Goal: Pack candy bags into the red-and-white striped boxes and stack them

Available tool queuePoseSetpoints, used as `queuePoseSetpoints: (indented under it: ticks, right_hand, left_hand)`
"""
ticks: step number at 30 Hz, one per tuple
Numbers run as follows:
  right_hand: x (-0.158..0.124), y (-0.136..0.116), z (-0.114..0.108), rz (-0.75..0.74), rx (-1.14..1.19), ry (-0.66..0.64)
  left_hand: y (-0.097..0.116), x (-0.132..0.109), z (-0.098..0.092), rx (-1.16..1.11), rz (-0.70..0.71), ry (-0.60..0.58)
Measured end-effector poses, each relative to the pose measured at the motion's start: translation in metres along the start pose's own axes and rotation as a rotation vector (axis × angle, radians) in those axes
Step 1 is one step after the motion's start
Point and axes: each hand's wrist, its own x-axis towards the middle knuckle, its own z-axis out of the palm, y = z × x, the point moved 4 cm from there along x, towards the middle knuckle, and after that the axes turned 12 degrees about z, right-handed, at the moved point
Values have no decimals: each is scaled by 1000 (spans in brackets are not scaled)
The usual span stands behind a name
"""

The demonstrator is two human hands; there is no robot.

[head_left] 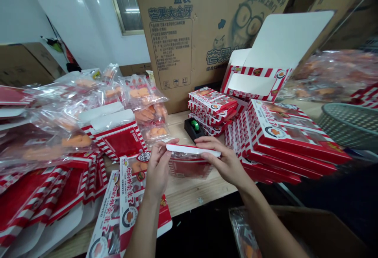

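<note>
Two bare hands on one small red-and-white box (pixel 190 165), held just above the front edge of the wooden counter (pixel 189 195), clear window facing the camera, white top flap (pixel 193 150) lying level. Left hand (pixel 158 167): grip pinched tight on the left end of the flap, thumb and fingertips meeting at the corner. Right hand (pixel 226 163): grip closed over the right end, fingers stretched along the top of the flap, thumb out of sight.

Under the left wrist, flat unfolded cartons (pixel 130 211) spread on the counter, printed side up. Further left, a heap of clear bags (pixel 59 132) with orange pieces inside, mixed with more red-striped flat card. Just behind the held box, a black tape dispenser (pixel 193 127) with a green roll. Behind that, a short stack (pixel 212 106) of closed boxes of the same print; to its right, a taller leaning stack (pixel 289 144) of larger ones. Above both, an open display carton (pixel 260 81), white lid raised. At the back, a big brown cardboard case (pixel 206 26) with blue print. Far right, a green mesh basket (pixel 351 124). Below the counter edge, beside the right forearm, an open brown box (pixel 319 226) with a clear bag inside.
</note>
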Motion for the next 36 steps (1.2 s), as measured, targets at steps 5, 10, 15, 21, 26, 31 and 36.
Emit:
queuePoseSetpoints:
  ticks: [5, 10, 15, 21, 26, 31, 36]
  right_hand:
    - [-7, -3, 2, -14, -166, -141]
    - [1, 11, -7, -48, 13, 139]
    - [7, 16, -11, 8, 113, 23]
    - [9, 18, -10, 78, 184, -5]
    - [7, 42, -6, 43, 401, 28]
    - [7, 47, -8, -24, 306, 117]
    - [-1, 32, -3, -135, 102, 217]
  left_hand:
    - [4, 7, 6, -44, -39, -15]
    - [1, -2, 8, 28, -8, -144]
    - [7, -7, 0, 340, 148, -297]
    - [6, -5, -6, 460, 213, -382]
    - [2, -1, -3, 502, 271, -304]
    - [0, -1, -2, 558, 409, -343]
    - [-4, -1, -3, 576, 378, -320]
